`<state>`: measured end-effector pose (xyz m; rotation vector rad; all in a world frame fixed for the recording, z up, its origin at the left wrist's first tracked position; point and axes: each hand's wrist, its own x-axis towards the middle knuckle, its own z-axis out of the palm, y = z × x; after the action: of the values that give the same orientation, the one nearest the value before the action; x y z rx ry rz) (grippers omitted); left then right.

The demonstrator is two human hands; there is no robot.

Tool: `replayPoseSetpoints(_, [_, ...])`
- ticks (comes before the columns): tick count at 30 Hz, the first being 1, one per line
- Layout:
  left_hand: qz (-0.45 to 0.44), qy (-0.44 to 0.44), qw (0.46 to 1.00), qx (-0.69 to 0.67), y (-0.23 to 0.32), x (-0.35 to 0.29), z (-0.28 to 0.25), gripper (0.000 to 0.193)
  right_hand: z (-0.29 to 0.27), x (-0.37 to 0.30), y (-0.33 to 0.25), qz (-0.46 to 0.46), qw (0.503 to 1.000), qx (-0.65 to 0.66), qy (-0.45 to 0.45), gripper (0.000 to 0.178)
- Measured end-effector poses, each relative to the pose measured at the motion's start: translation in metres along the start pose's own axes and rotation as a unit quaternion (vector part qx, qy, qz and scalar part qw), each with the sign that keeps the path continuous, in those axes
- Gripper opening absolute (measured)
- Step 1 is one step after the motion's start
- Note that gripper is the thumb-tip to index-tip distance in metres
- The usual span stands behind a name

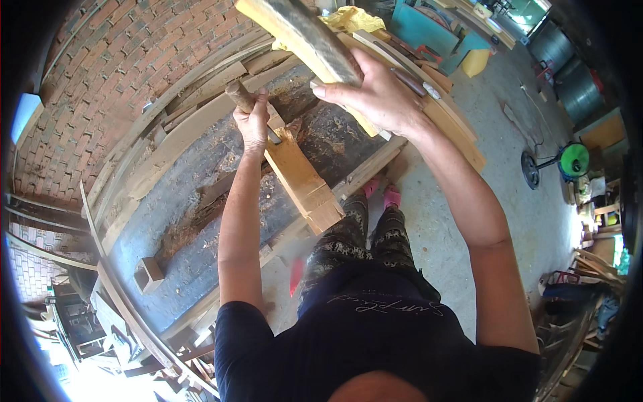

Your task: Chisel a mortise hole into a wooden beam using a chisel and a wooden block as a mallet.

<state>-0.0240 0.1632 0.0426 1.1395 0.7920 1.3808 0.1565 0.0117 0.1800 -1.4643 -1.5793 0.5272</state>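
My left hand [252, 127] is closed around the round wooden handle of a chisel [239, 95]. The chisel's metal blade slants down to the far end of a squared wooden block [300, 175], where chips and a rough cut show. This block lies across the dark, worn workbench [194, 161], its near end by my legs. Raised above the bench, my right hand [385, 97] grips a thick length of wood [305, 43], pale on one face and dark on the other. The wood is apart from the chisel handle. My right fingers are partly hidden behind it.
Long planks [161, 157] line the bench's far side by a brick wall [100, 87]. A small hollow wooden box [149, 275] sits at the left end. Tools and boards lie to the right, past them a teal machine [429, 30] and a green reel [574, 161].
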Motion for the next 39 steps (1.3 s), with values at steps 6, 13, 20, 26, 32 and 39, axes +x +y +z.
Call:
replayPoseSetpoints(6, [0.02, 0.031, 0.998, 0.047, -0.01, 0.0, 0.009, 0.031, 0.004, 0.007, -0.045, -0.186, 0.979, 0.028, 0.079, 0.057])
replayPoseSetpoints(13, [0.009, 0.056, 0.998, 0.035, -0.013, 0.005, 0.007, 0.03, 0.005, 0.012, -0.013, 0.111, 0.978, -0.13, -0.118, 0.064])
replayPoseSetpoints(20, [0.124, 0.059, 0.99, -0.012, -0.019, -0.007, 0.021, 0.025, 0.032, 0.006, -0.001, 0.086, 0.982, -0.106, -0.128, 0.074])
replayPoseSetpoints(26, [0.012, 0.054, 0.998, -0.013, -0.012, -0.006, 0.013, 0.029, 0.009, 0.001, -0.018, 0.127, 0.984, -0.064, -0.105, 0.072])
replayPoseSetpoints(32, [0.031, 0.045, 0.997, 0.055, -0.014, 0.001, 0.016, 0.032, 0.005, 0.011, -0.056, -0.038, 0.999, 0.016, -0.025, 0.067])
replayPoseSetpoints(39, [0.039, 0.032, 0.999, -0.009, -0.028, 0.016, 0.009, 0.023, 0.024, -0.002, 0.005, 0.167, 0.972, -0.077, -0.144, 0.08])
